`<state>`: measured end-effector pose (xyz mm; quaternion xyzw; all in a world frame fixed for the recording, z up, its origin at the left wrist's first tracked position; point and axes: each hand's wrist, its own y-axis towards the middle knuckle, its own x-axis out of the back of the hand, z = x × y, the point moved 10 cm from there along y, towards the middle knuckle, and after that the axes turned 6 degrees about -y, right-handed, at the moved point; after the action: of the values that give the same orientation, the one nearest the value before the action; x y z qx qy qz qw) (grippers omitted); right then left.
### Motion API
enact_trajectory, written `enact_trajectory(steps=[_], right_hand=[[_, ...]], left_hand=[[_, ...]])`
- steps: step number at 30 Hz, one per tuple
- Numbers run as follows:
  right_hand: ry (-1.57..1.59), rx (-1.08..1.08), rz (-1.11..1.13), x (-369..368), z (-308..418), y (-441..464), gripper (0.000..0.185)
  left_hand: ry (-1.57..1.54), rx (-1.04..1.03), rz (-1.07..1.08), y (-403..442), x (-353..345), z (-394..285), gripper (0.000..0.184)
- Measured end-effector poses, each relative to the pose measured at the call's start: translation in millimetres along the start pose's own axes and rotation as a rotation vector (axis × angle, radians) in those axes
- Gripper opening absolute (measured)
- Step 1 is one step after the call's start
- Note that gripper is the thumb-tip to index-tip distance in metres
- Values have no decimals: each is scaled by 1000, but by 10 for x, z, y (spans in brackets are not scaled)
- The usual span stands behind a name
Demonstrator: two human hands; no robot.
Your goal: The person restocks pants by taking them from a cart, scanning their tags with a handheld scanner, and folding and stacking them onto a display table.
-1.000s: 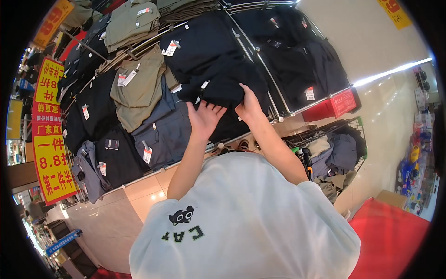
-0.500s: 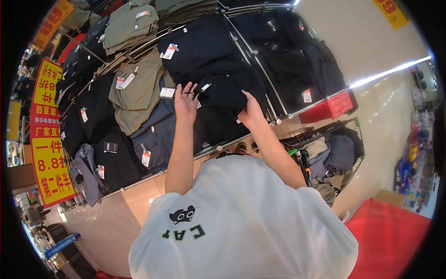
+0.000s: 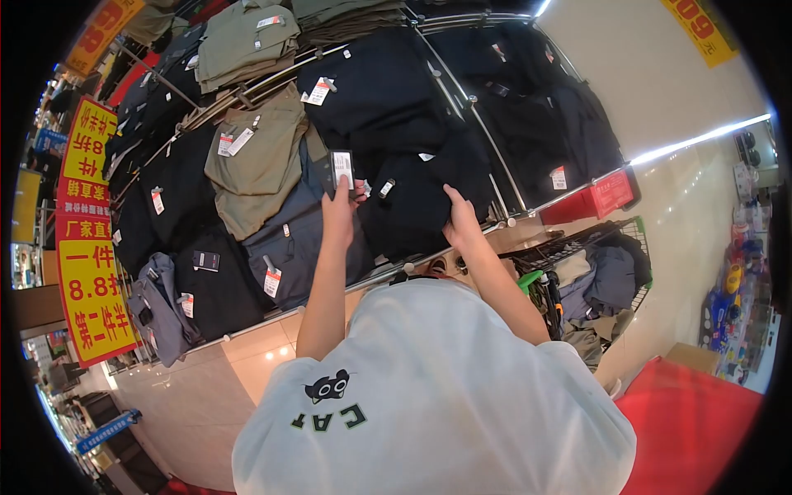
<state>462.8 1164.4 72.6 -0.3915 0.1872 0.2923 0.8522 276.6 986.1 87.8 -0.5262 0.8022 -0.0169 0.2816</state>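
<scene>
My left hand (image 3: 339, 216) is closed on a hang tag (image 3: 342, 167), a dark card with a white printed label, thumb on its face. Below and beside it lie folded black trousers (image 3: 412, 219) with a small tag (image 3: 386, 189) on them. My right hand (image 3: 464, 221) is at the right edge of these trousers, fingers curled over the cloth and thumb nearer me; the grip is partly hidden. Just left of my left hand are olive trousers (image 3: 256, 173) with tags and dark blue-grey trousers (image 3: 293, 235).
Metal rails (image 3: 474, 115) divide the sloping display, with more black trousers (image 3: 536, 124) to the right. A shopping cart (image 3: 639, 276) with clothes stands at right. Yellow and red signs (image 3: 87, 272) line the left side. A red surface (image 3: 693, 429) is at lower right.
My left hand, spread open beside the tag before, has closed on it, and the label now faces up. My right hand has shifted lower and its fingers have curled in at the trousers' edge.
</scene>
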Motion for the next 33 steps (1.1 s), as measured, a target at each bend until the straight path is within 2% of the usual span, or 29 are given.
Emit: enact_trajectory(steps=[1, 3, 5, 6, 7, 8, 9, 11, 12, 14, 16, 18, 19, 21, 23, 25, 28, 30, 31, 33], right_hand=[[-15, 7, -15, 7, -53, 0, 43], [-38, 18, -27, 11, -154, 12, 45], [-62, 35, -39, -17, -200, 9, 46], [-63, 29, -54, -28, -231, -23, 44], [-62, 27, -70, -40, -247, -49, 41], [-82, 58, -60, -66, -218, -93, 47], [-78, 62, -69, -50, -241, -98, 47], [-75, 70, -100, -38, -251, -77, 48], [-71, 75, -105, -46, -216, -55, 48], [-155, 121, -205, 16, -66, -13, 53], [-150, 90, -215, 76, 113, 106, 55], [-106, 15, -248, 228, 164, 270, 55], [-108, 7, -245, 269, 145, 323, 55], [-76, -23, -203, 308, 85, 425, 42], [-58, -46, -172, 359, 44, 496, 42], [180, -127, 21, 25, 170, 446, 45], [123, -183, 38, 53, 210, 740, 43], [70, -206, 27, -27, 222, 845, 39], [-8, -128, 13, -53, 310, 901, 38], [-86, -51, 6, -304, 518, 889, 38]], left_hand=[[23, 20, -61, 33, 122, 149, 33], [192, 251, -195, -58, 260, 522, 38], [158, 412, -74, -255, -32, 841, 43], [159, 409, -69, -300, -143, 907, 43], [-5, 407, -35, -314, -314, 983, 51], [-168, 409, 1, -305, -442, 999, 59], [-164, 417, 8, -274, -433, 984, 59], [-618, 792, 165, -376, -686, 1124, 61], [-635, 820, 232, -352, -736, 1119, 66], [-625, 809, 224, -281, -758, 1135, 64], [-631, 786, 204, -162, -821, 1165, 63], [-554, 610, 160, 95, -780, 1190, 58], [-555, 608, 151, 132, -772, 1250, 58], [-533, 650, 100, 200, -782, 1335, 52], [-465, 645, 90, 273, -795, 1376, 50], [-400, 637, 75, 308, -804, 1407, 49], [-325, 530, 87, 395, -834, 1357, 45], [-472, 616, -135, 430, -711, 1496, 43], [-474, 609, -140, 491, -692, 1486, 43], [-531, 562, 53, 604, -878, 1211, 43]])
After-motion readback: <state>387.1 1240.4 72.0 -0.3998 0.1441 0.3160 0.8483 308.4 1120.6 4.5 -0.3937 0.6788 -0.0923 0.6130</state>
